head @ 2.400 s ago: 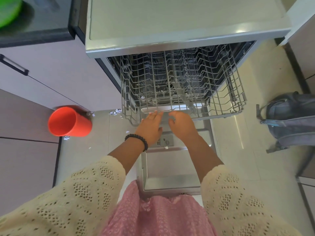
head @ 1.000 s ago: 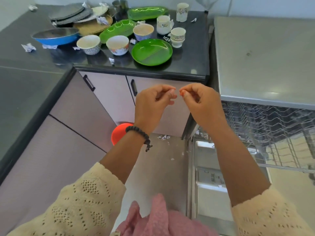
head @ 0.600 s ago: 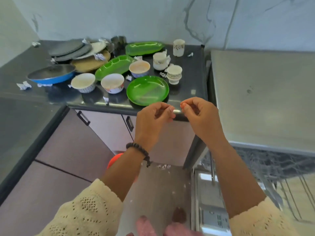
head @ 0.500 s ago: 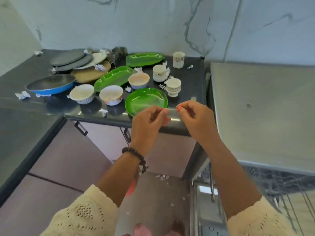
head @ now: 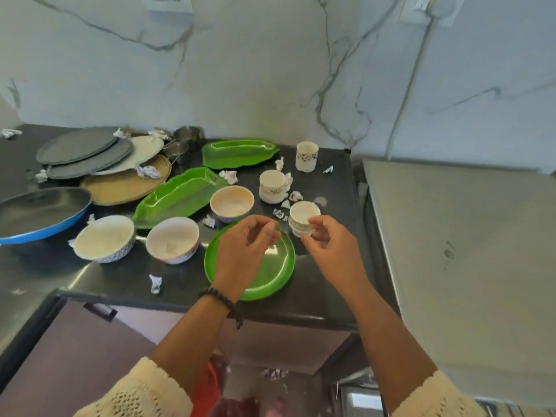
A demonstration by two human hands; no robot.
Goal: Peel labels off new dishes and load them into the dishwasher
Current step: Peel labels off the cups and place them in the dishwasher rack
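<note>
Left hand [head: 245, 251] held over round green plate [head: 278, 272] on counter [head: 328, 299], fingers loosely curled, nothing gripped. Right hand [head: 332, 245] just beside stacked floral cups [head: 303, 218]; contact cannot be told. No writing legible.

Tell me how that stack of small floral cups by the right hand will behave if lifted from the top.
The stacked cups look nested but loose, so only the top one would probably lift. They seem glazed ceramic, likely slippery and chippable. The stack is taller than wide, so a sideways nudge may tip it.

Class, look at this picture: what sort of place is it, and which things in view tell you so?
Most likely a home kitchen: a dark countertop crowded with bowls, cups and green plates, cabinet doors beneath, and a marble-look wall behind.
</note>
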